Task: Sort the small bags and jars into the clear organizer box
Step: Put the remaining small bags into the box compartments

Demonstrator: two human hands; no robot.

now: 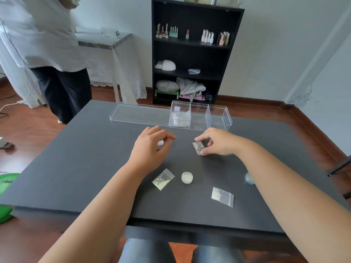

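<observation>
The clear organizer box (218, 118) stands at the far side of the dark table, its left compartment holding small bags. My right hand (218, 142) pinches a small clear bag (198, 147) lying on the table just in front of the box. My left hand (152, 147) curls over a small white jar (160, 142), mostly hidden by the fingers. Nearer me lie a bag of pale glitter (163, 179), a round jar (187, 177) and another bag (222, 197). A second jar (249, 178) peeks out beside my right forearm.
The box's clear lid (140, 114) lies flat to the left of the box. A person in a white shirt (41, 35) stands at the far left beside a small side table. A black shelf (193, 52) stands behind the table. The table's front edge (171, 221) is near my knees.
</observation>
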